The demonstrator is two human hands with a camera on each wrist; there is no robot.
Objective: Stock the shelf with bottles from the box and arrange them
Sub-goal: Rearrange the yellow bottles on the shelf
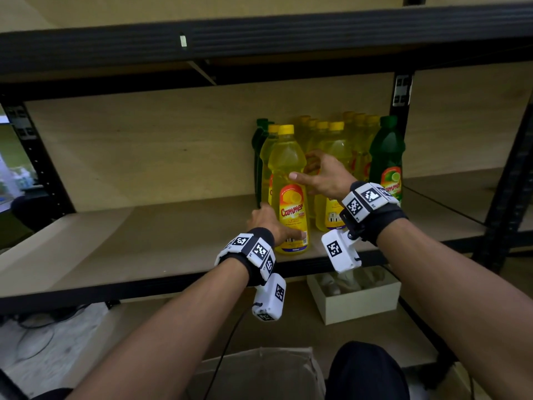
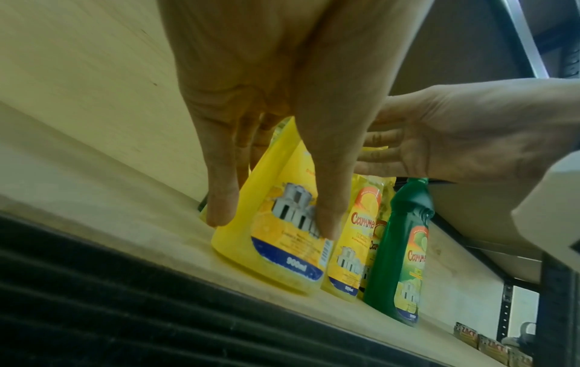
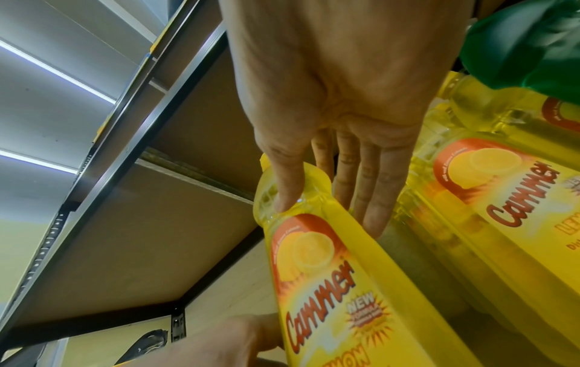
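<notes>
Yellow plastic dish-soap bottle with the lemon label [image 1: 290, 194] stands upright at the front edge of the wooden shelf board [image 1: 115, 243], at about 9 o'clock of the bottles already stocked. Both hands are on it. The left hand [image 1: 266, 225] holds the base, thumb on the label front and fingers round the far side, as the left wrist view shows. The right hand [image 1: 320, 176] steadies the shoulder: its thumb presses the front, and its fingers reach almost straight past the bottle's 3 o'clock side. I read this as the arranging step, the bottle set down and being squared up with its row.

Next, I judge, it needs a small push back and towards 3 o'clock so it sits flush beside the neighbouring yellow bottle with the yellow cap [image 1: 331, 180], label forward, then a clean let-go without tipping it, since it is tall with a narrow base.

Behind the front row the stock is hard to count. Dark green bottles [image 1: 259, 140] at 9 o'clock are mostly hidden, and the hands cover part of the middle. A green plastic bottle with a lime label [image 1: 388, 157] closes the row at 3 o'clock. The supply box is cut off at 6 o'clock of the head view, so I cannot tell how many bottles remain.
</notes>
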